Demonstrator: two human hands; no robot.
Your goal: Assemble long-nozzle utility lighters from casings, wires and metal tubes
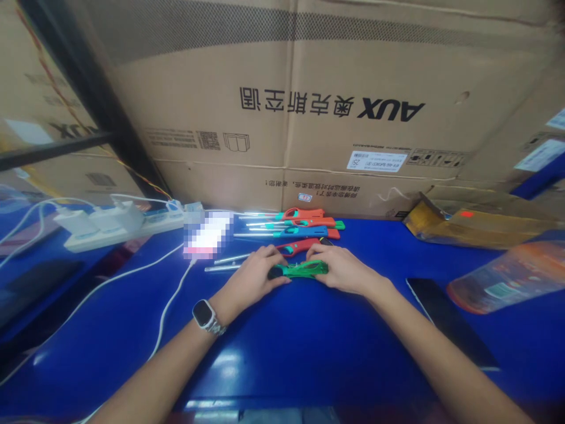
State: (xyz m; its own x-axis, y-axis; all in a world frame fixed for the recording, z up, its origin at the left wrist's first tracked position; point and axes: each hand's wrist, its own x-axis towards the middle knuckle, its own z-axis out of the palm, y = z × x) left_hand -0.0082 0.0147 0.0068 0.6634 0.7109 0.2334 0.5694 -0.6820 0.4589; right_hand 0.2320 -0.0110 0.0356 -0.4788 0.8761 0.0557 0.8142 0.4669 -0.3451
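Both hands rest on the blue table [309,341] and grip a green long-nosed lighter [302,270] lying flat between them. My left hand [256,274], with a smartwatch [203,315] on its wrist, is closed round the lighter's black end and metal tube. My right hand [342,268] is closed on the handle end. Just beyond the hands lies a red lighter [295,247]. Behind it, several more lighters [304,224] in orange, blue and green lie side by side with metal tubes pointing left.
A large cardboard box [309,118] stands along the table's far edge. A white power strip [110,227] with chargers and white cables sits at left. A dark phone [445,321] lies at right, near plastic packaging [503,282] and a yellow packet [468,227].
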